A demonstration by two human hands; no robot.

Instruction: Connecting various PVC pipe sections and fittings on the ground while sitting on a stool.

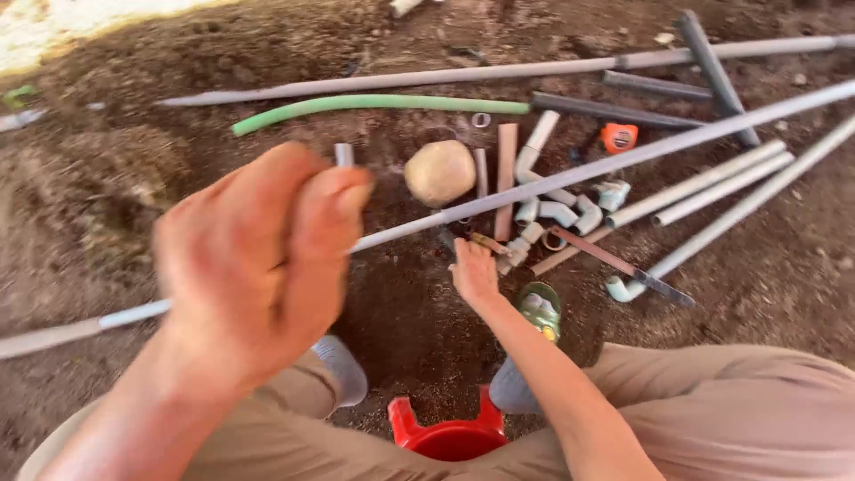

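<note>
Head view: the left hand (258, 267) is clenched round a long grey pipe (552, 178), likely light, stiff and whippy. The right hand (474, 274) reaches among fittings (561, 214); I cannot tell its grip.

An outdoor plumbing worksite: grey pipes (677, 191) and fittings (561, 212) strewn on bare soil (107, 178).

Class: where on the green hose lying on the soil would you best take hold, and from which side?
Grip the green hose mid-length from above: it lies flat on the soil, gently curved, its top and sides bare. Its right end sits close by grey pipes, so that end looks more cramped.
</note>
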